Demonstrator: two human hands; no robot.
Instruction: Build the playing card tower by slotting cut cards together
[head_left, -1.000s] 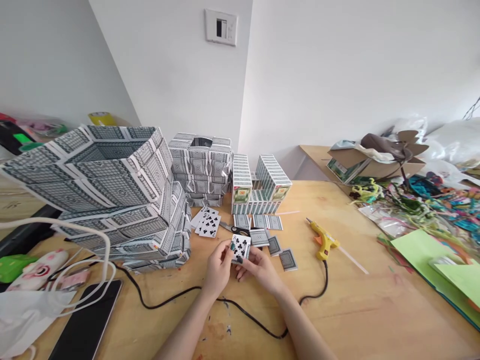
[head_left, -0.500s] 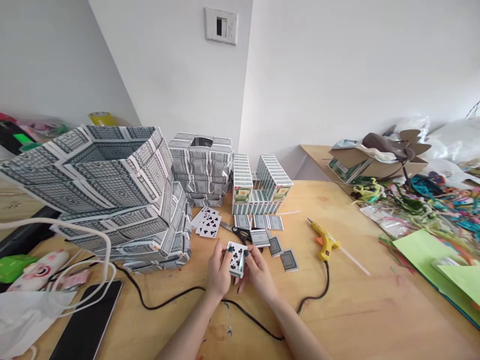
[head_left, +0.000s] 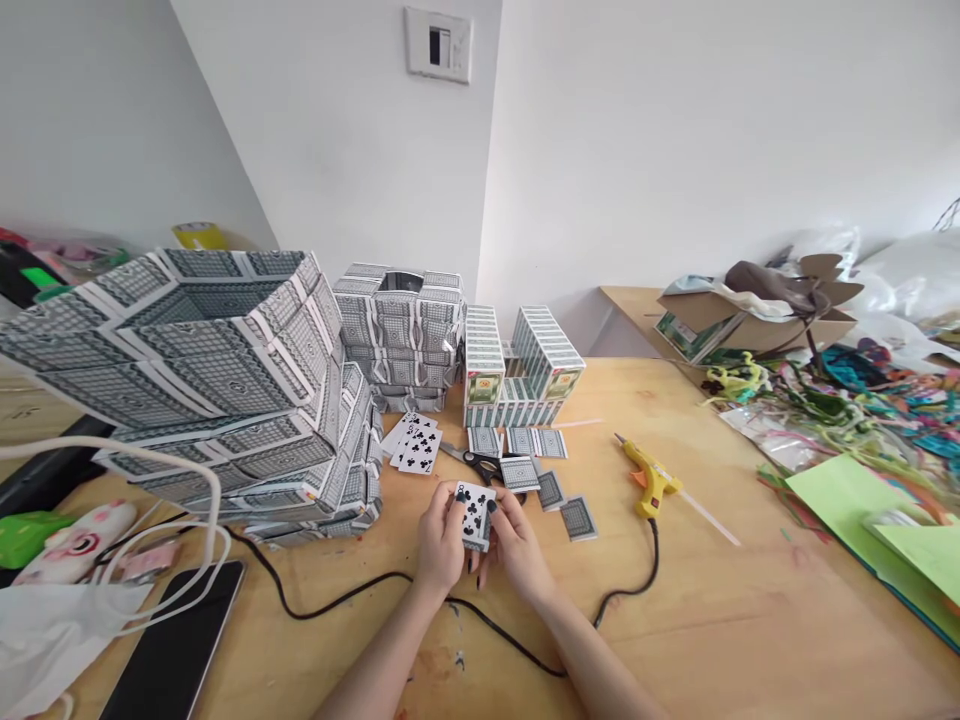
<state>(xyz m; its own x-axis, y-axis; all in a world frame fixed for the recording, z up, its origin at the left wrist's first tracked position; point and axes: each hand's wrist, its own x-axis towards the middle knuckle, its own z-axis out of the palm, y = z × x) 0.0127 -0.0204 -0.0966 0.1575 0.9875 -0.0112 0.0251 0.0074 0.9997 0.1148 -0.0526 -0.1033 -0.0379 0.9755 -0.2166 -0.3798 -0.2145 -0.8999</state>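
Observation:
Between my two hands a playing card (head_left: 475, 517) with black club pips faces up, its lower edge showing a patterned strip. My left hand (head_left: 441, 535) grips its left side, thumb on the face. On its right side, my right hand (head_left: 516, 540) pinches it, with some fingers curled underneath. Just beyond lie black-handled scissors (head_left: 484, 465), partly covered by folded cards with patterned backs (head_left: 519, 475). A fan of club cards (head_left: 417, 445) rests to the left of the scissors.
Large structures built of folded cards (head_left: 225, 400) stand at left. Stacked card boxes (head_left: 487, 375) are at the back. A yellow glue gun (head_left: 649, 480) lies right, its black cord (head_left: 517, 645) running under my forearms. A phone (head_left: 176, 645) lies left; colourful scraps (head_left: 847, 400) lie far right.
My hands and the card are almost still. The card's lower edge has tilted slightly, showing more of the patterned strip.

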